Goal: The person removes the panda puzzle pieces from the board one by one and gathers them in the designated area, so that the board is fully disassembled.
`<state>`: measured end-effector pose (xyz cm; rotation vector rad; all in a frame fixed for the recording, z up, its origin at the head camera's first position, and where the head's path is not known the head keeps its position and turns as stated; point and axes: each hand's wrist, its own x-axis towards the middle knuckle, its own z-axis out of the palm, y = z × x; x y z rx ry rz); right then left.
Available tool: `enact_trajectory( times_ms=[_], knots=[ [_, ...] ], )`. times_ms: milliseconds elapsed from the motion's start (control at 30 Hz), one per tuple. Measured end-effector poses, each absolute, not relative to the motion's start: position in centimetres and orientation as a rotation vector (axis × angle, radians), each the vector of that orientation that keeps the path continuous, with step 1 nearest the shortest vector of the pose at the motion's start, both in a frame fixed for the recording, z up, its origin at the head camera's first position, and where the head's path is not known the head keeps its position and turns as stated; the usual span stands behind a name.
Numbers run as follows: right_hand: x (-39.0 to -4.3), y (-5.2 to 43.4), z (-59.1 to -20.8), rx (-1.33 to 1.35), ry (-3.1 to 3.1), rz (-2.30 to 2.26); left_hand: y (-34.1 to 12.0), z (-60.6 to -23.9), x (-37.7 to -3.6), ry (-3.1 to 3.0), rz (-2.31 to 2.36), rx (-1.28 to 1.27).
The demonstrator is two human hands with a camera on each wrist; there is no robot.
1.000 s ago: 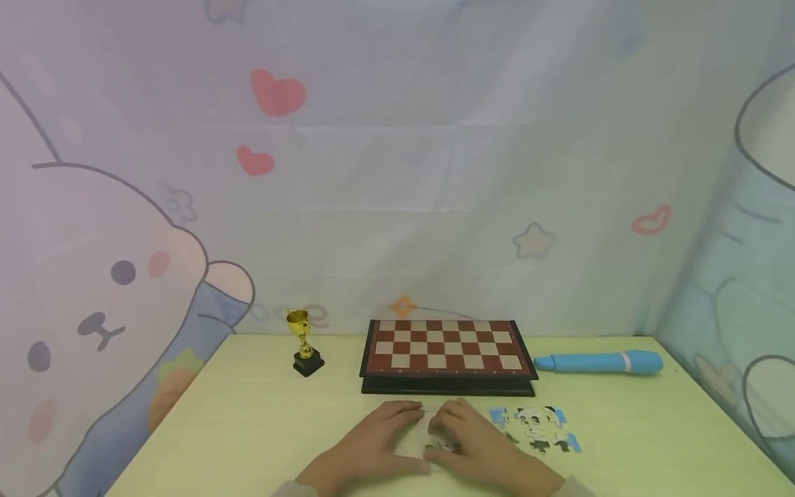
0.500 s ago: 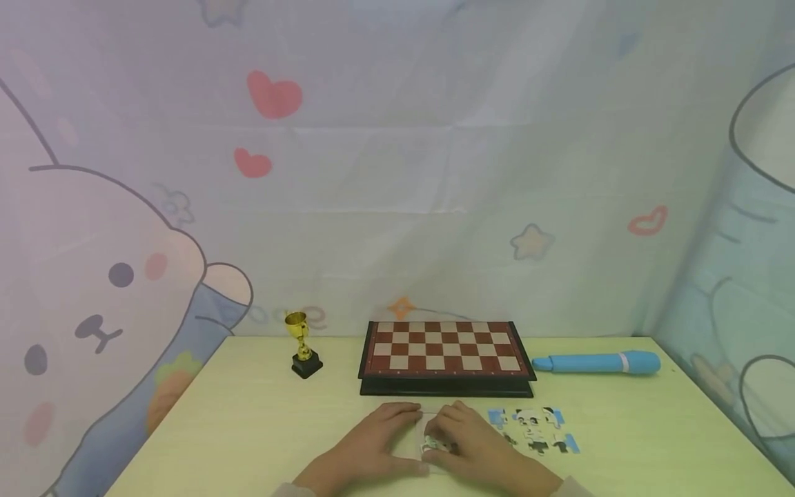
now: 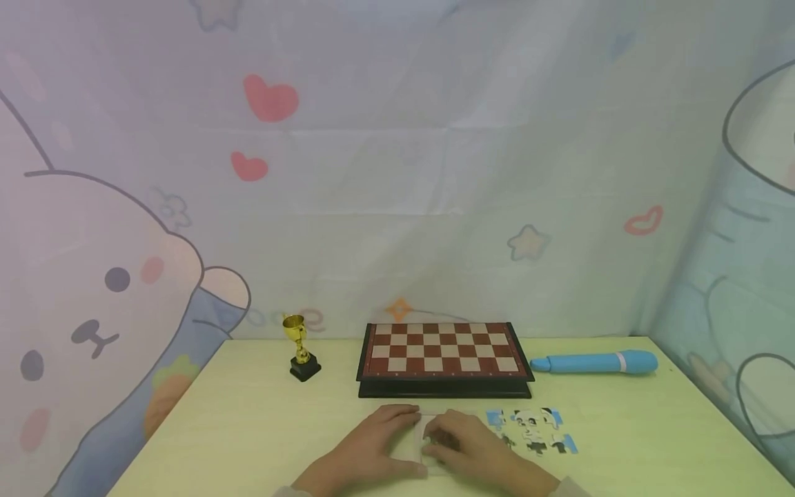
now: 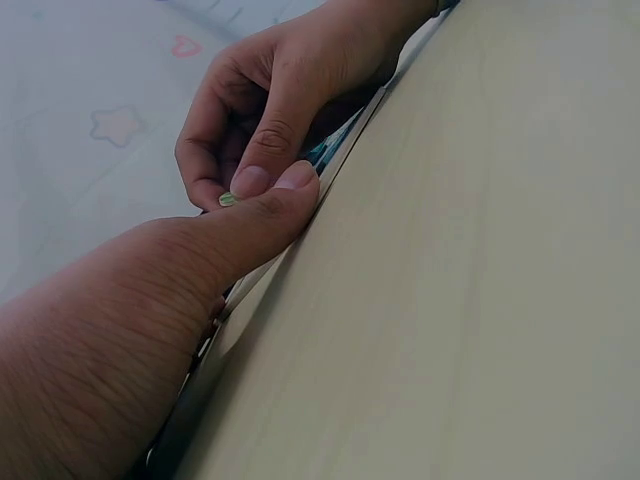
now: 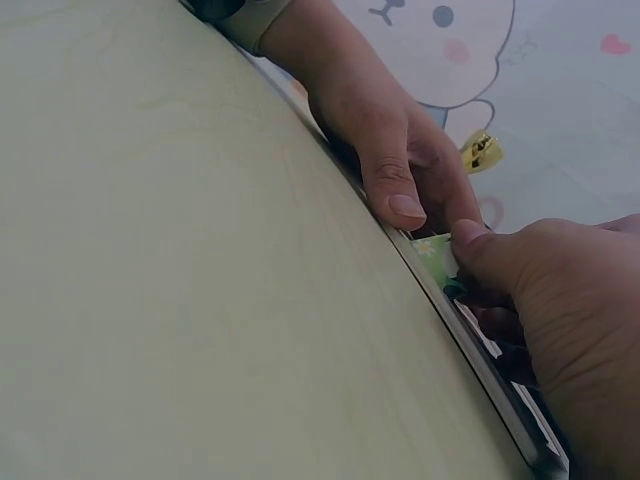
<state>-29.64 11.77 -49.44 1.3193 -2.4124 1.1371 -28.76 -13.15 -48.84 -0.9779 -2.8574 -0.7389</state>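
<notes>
A thin, pale puzzle tray [image 3: 417, 442] lies on the table between my two hands. My left hand [image 3: 373, 445] rests along its left side, thumb at the near edge and extended fingers toward the far edge. My right hand [image 3: 472, 445] is over the tray, thumb and curled fingers pinching a jigsaw piece [image 5: 432, 258], green with a small flower print. Only a sliver of that piece [image 4: 228, 199] shows in the left wrist view; my fingers cover most of it. Several loose panda-picture puzzle pieces [image 3: 533, 433] lie just right of my right hand.
A closed chessboard case [image 3: 444, 359] stands behind the tray. A small gold trophy cup [image 3: 301, 348] is at the back left. At the back right lies a blue stick-like object [image 3: 593, 362] with a pale ring. A patterned cloth [image 3: 397, 172] hangs behind the table.
My right fingers have shifted and turned over the tray, so less of the piece shows beneath them. My left hand stays against the tray. The head view has moved slightly.
</notes>
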Motion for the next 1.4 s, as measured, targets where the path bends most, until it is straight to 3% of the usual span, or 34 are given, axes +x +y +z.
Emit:
enact_trajectory(
  times_ms=[1000,1400],
  knots=[
    [-29.6,11.5,-49.0,1.291,-2.374,1.347,-13.2,-48.8,-28.6,-2.854,-0.715,-0.971],
    [-29.9,14.7,-48.5,1.006,-2.452,1.26,-13.1,-48.9,-28.7,-2.845,-0.699,-0.975]
  ],
)
